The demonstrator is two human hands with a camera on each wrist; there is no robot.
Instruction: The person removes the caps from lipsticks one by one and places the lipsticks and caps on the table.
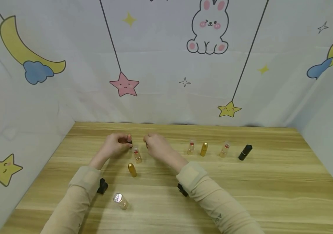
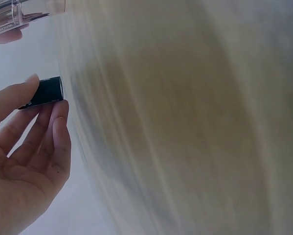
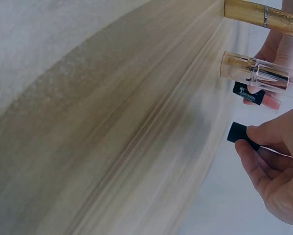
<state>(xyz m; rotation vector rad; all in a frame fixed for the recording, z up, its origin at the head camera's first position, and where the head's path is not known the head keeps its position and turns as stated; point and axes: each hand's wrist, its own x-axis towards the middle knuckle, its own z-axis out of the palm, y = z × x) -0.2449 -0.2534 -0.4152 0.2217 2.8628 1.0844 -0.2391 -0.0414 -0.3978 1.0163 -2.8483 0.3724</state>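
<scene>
we find the left hand [image 1: 114, 145] pinching a pink lipstick [image 1: 129, 138] at the far left; the right hand [image 1: 159, 147] pinches a black piece [image 3: 237, 132] just right of it. we advise steady, low grips, avoiding the pink.

"TEAYASON" on the black lipstick base [image 3: 248, 93]

I am in a booth-like space: flat, white fabric walls with cartoon prints [image 1: 160, 65] enclose the far edge and both sides of my yellowish-brown wood-grained table [image 1: 271, 191].
</scene>
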